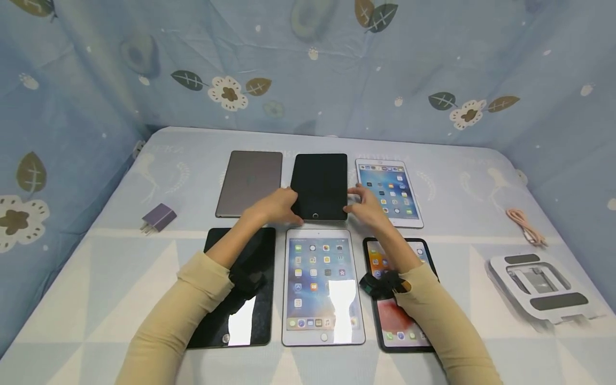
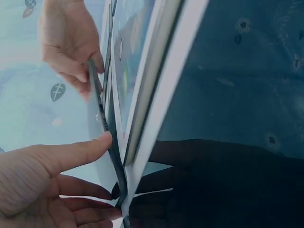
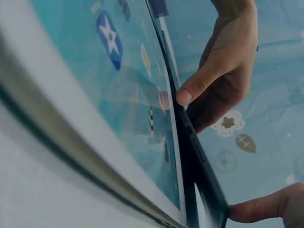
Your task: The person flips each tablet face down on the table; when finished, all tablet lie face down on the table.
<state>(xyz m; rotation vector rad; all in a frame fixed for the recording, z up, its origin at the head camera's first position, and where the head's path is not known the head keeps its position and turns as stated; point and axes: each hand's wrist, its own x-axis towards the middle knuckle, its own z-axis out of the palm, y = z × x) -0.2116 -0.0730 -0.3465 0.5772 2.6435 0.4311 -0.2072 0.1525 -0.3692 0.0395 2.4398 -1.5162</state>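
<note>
A black-fronted tablet [image 1: 319, 184] with its screen dark lies at the middle of the back row. My left hand [image 1: 280, 205] holds its left edge near the lower corner, thumb at the near side. On the opposite edge, my right hand [image 1: 367, 207] grips with thumb and fingers. The right wrist view shows the tablet's port edge [image 3: 202, 159] slanting up off the surface, with the left thumb [image 3: 186, 97] on it. To the left is a grey tablet [image 1: 250, 182], back up; to the right, a white tablet [image 1: 390, 190] with its screen lit.
In the front row lie a black tablet [image 1: 262, 321], a lit white tablet [image 1: 320, 283] and a lit black-framed tablet [image 1: 399, 315], the outer two partly under my forearms. A purple charger [image 1: 159, 218] sits left; a coiled cable [image 1: 525, 224] and white stand [image 1: 544, 286] sit right.
</note>
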